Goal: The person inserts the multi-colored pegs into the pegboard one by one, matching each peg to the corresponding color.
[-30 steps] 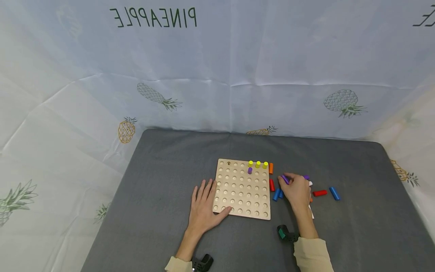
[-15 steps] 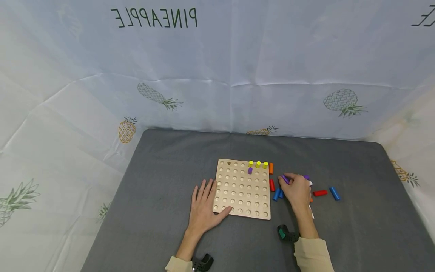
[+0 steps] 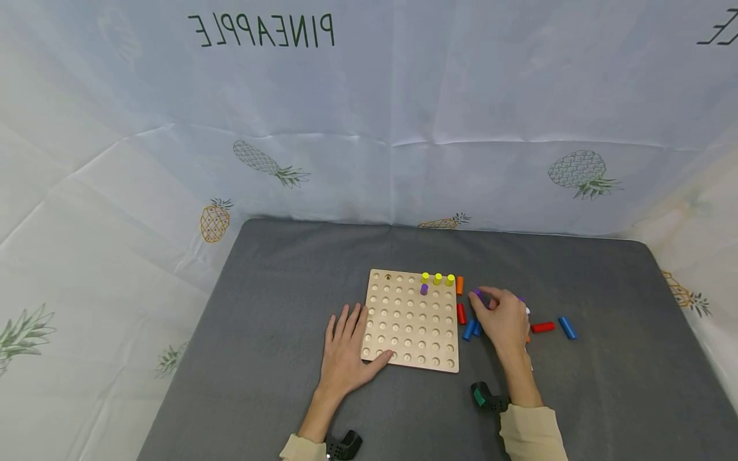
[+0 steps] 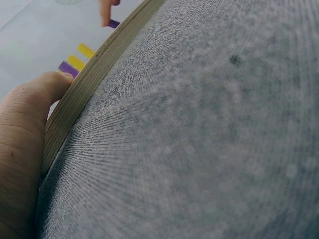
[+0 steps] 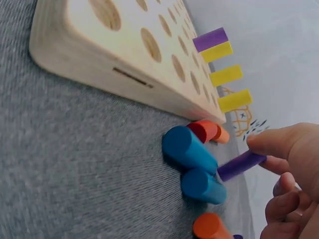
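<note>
A square wooden pegboard with rows of round holes lies on the grey table. Three yellow pegs stand in its far row at the right, and one purple peg stands just in front of them. My left hand rests flat at the board's near left corner, fingers spread along the edge and thumb on top. Right of the board, my right hand pinches another purple peg between thumb and fingertip, seen tilted above the blue pegs in the right wrist view.
Loose pegs lie right of the board: an orange peg, a red peg and two blue pegs by its edge. Farther right are a red peg and a blue peg. A pineapple-print curtain hangs behind.
My right hand has risen slightly and shifted a little away from me with the purple peg in its pinch. The left hand and the board have stayed put.
</note>
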Demonstrator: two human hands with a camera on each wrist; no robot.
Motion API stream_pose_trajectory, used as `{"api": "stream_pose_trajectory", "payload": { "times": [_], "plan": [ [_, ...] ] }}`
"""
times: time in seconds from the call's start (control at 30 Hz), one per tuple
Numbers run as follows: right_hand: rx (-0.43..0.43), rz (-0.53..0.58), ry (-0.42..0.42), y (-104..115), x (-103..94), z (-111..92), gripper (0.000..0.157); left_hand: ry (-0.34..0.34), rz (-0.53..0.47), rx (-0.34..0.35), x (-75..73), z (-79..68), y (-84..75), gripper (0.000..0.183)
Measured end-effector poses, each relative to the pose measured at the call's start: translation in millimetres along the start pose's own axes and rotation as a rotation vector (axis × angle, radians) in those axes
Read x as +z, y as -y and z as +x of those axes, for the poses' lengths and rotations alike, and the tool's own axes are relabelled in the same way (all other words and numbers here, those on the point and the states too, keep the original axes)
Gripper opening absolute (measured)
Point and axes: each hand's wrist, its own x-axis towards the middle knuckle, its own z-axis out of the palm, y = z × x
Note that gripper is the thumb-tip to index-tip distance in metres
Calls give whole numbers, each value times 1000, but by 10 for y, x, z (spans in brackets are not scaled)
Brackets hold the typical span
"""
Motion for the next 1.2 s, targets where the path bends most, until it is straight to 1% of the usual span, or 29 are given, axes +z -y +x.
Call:
{"api": "stream_pose_trajectory", "payload": {
  "times": [0.17, 0.3, 0.43, 0.63, 0.83, 1.07, 1.2],
  "plan": [
    [-50, 44, -30, 75, -13, 3, 25, 1, -1, -1, -2, -1, 1, 102],
    [-94, 90, -31, 127, -8, 12, 23, 3, -1, -2, -2, 0, 3, 102],
    [-121, 124, -23, 167, 14, 17, 21, 4, 3, -1, 1, 0, 5, 102],
    [-141, 142, 1, 238, 53, 12, 22, 5, 2, -2, 4, 1, 5, 102],
    [-153, 168, 49, 305, 87, -6, 23, 8, -3, -6, 5, 2, 5, 102],
    [-192, 207, 90, 359, 153, -18, 22, 12, 7, -7, 5, -1, 8, 102],
    [-189, 225, 118, 368, 185, -21, 23, 5, 17, -1, 13, -2, 11, 102]
  ]
}}
